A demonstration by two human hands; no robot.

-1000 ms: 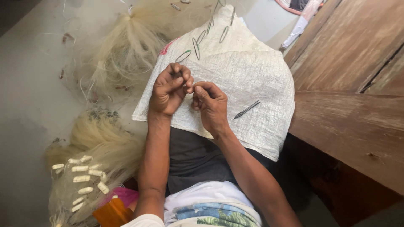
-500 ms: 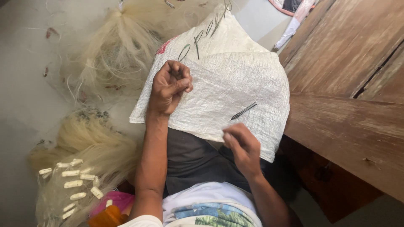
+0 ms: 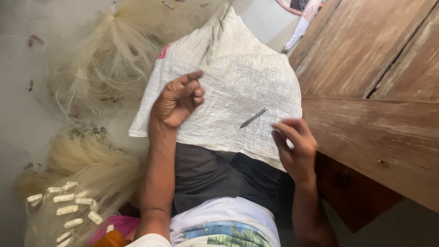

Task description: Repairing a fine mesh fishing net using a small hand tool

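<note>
A thin dark needle-like tool (image 3: 253, 118) lies loose on the white woven sack (image 3: 238, 87) spread over the person's lap. The right hand (image 3: 295, 146) hovers just beside it, fingers half curled, holding nothing. The left hand (image 3: 177, 99) is pinched shut, perhaps on a fine thread. Pale net bundles (image 3: 109, 59) with white floats (image 3: 68, 210) lie left.

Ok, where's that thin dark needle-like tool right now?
In the head view, the thin dark tool lies loose on the white woven sack, right of centre, just up-left of the right hand and untouched by either hand.
</note>
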